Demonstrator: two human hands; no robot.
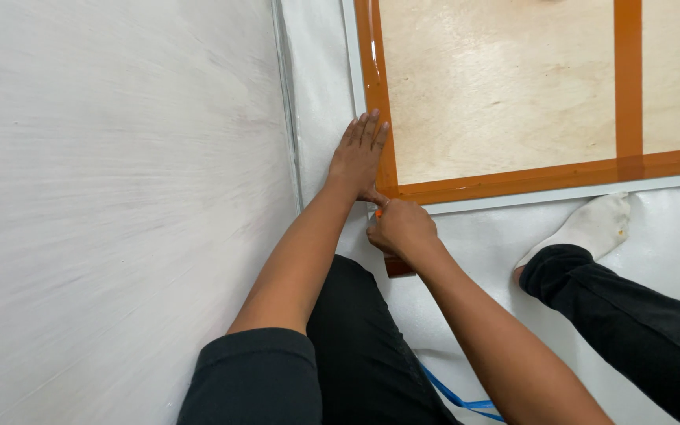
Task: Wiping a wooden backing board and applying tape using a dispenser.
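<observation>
While the left hand (360,153) lies flat, fingers spread, pinning the orange tape (377,86) along the plywood panel (497,86) edge, the right hand (401,228) is clenched around a small orange-tipped tool at the corner. If the flat palm shifts, the strip could wrinkle or cut crooked.

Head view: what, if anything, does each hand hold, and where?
Right hand grips the brown tape at its free end. Left hand holds nothing, pressing flat on it.
</observation>
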